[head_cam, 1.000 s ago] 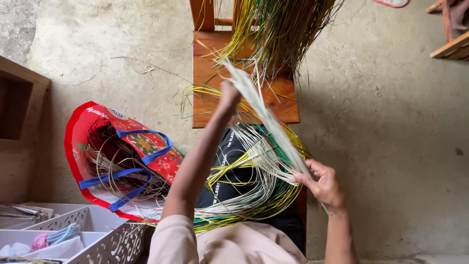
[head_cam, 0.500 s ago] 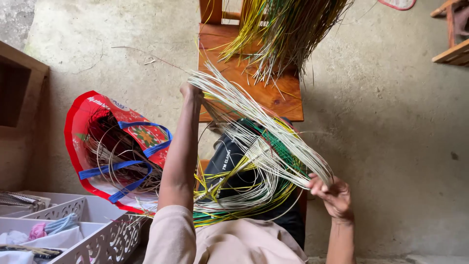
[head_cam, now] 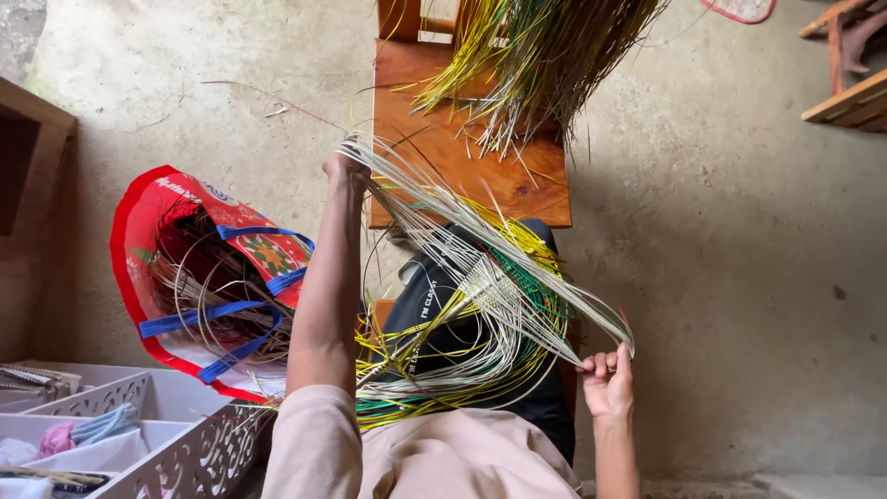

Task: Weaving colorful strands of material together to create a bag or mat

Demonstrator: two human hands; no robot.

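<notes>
My left arm stretches up the middle of the frame, elbow nearly straight, forearm bare from a pale sleeve at the bottom edge. My left hand (head_cam: 345, 169) sits just above centre, fingers closed into a pinching fist, knuckles toward the camera. My right forearm rises from the lower right, wrist bent slightly inward. My right hand (head_cam: 606, 381) is lower right of centre, fingers curled shut, fingertips pointing up.

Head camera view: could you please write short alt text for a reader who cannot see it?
A person's left hand and right hand stretch a bundle of pale, thin reed strips above a half-woven green and yellow mat on the lap. A red woven bag with blue handles lies left, a brown wooden chair ahead.
</notes>
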